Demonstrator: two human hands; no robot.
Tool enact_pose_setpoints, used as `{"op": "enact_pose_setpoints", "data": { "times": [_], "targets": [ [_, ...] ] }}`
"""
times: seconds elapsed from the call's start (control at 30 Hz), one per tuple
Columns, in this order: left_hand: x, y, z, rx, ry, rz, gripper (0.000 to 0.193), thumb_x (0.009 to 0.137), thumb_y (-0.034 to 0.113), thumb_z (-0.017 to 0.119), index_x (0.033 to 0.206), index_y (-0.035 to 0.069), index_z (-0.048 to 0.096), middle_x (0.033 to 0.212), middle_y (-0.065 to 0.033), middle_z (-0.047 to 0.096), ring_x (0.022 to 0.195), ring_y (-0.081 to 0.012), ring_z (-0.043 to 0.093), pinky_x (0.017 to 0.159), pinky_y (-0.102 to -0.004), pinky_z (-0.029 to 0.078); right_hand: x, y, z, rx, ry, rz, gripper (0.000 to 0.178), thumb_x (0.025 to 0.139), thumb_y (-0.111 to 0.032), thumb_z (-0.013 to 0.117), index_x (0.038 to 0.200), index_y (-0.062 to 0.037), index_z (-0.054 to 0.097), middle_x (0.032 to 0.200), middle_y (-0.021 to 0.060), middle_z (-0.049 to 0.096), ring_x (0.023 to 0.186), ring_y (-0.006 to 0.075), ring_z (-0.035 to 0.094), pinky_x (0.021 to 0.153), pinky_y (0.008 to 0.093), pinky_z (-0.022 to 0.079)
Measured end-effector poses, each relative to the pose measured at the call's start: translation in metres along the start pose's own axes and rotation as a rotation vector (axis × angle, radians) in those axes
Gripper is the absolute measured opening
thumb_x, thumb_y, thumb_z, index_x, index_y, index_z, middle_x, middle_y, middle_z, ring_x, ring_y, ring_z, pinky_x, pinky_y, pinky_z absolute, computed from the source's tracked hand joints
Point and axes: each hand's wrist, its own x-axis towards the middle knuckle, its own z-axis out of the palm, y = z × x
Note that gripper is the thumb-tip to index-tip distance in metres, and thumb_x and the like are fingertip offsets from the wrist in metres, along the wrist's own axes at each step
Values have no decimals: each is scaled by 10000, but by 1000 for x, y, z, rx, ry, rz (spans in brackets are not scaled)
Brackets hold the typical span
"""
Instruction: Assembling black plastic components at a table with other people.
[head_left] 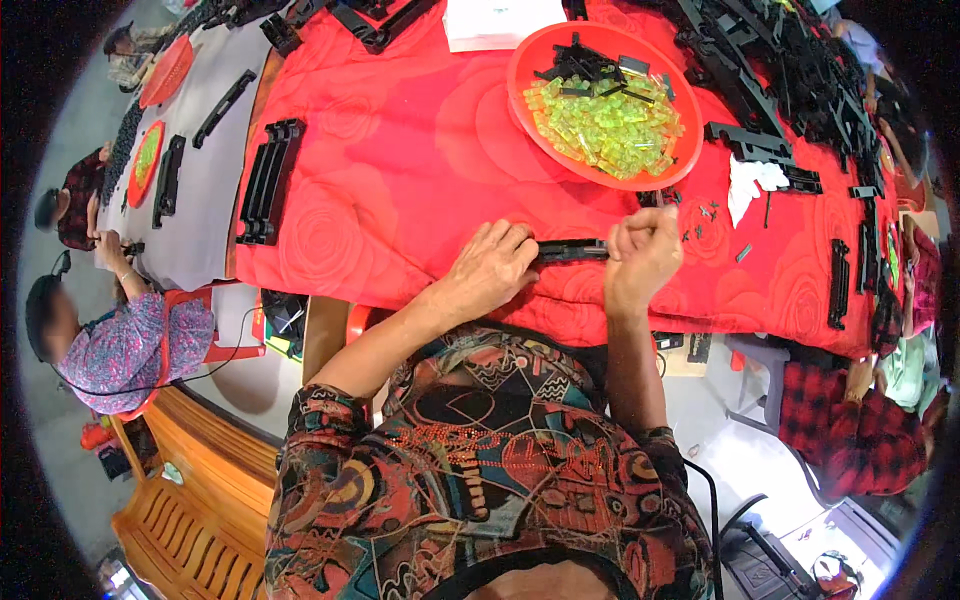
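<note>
A long black plastic part (570, 251) lies crosswise in front of me, near the table's front edge. My left hand (492, 262) grips its left end, fingers bent around it. At the other end my right hand (642, 260) is closed, its fingers curled against the part; whatever they pinch is hidden. Just beyond my hands stands a red round tray (517, 100), heaped with small yellow-green clear pieces (605, 130) and black plastic pieces (580, 62). Small dark bits (706, 212) lie scattered to the right of my right hand.
Finished-looking black parts (270, 182) sit in a row at the left table edge. Many black parts (745, 85) pile up at the far right, near a crumpled white tissue (750, 185). People sit at both sides. A wooden bench (200, 500) stands behind left.
</note>
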Motion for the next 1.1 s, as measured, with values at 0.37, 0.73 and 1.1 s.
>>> {"op": "enact_pose_setpoints", "data": {
  "times": [0.37, 0.73, 1.1],
  "targets": [
    [43, -18, -44, 353, -282, 645, 377, 847, 157, 477, 1222, 136, 507, 1116, -154, 522, 887, -233, 534, 769, -371, 444, 11, -30, -25, 38, 30, -73, 447, 984, -330, 428, 639, -48, 466, 468, -26, 305, 385, 73, 258, 368, 243, 224],
    [71, -16, -43, 546, -352, 969, 353, 839, 249, 488, 1176, 149, 507, 1249, -146, 463, 1000, -209, 520, 804, -370, 459, 6, -37, -22, 62, -13, -53, 437, 990, -317, 416, 648, -52, 473, 489, -30, 293, 375, 67, 257, 358, 243, 225],
    [50, -19, -36, 351, -346, 537, 340, 801, 270, 618, 1012, 22, 519, 851, -82, 526, 816, -230, 526, 733, -374, 413, 8, -51, -23, 151, 3, -127, 418, 1000, -319, 389, 764, -4, 532, 530, -50, 259, 416, 55, 256, 385, 232, 241]
  ]
}}
